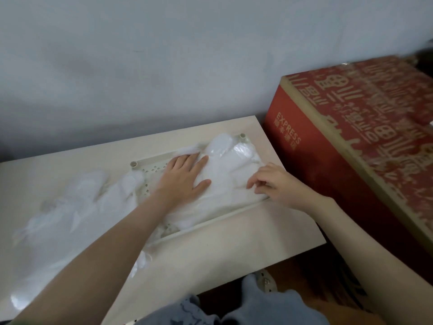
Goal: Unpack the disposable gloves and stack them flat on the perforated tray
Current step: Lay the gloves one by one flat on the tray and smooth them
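**Smoothing the stack on the tray**

Your left hand [185, 178] lies flat, fingers straight, pressing the stacked gloves [225, 165]. Your right hand [276, 184] curls its fingertips onto the film's right edge; whether it pinches, I cannot tell. The stack sits on the perforated tray [150, 166]. The glove fingers point to the far right corner, the long axis near-left to far-right. Likely next: take one from the loose gloves [70, 207] on the table [234, 242] and lay it the same way.

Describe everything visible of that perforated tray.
The tray looks like cream plastic, rectangular, with patterned holes and round sockets at its far corners. It lies flat on the table, mostly covered by translucent white gloves. The left hand presses flat on those gloves; the right hand touches them near its right end.
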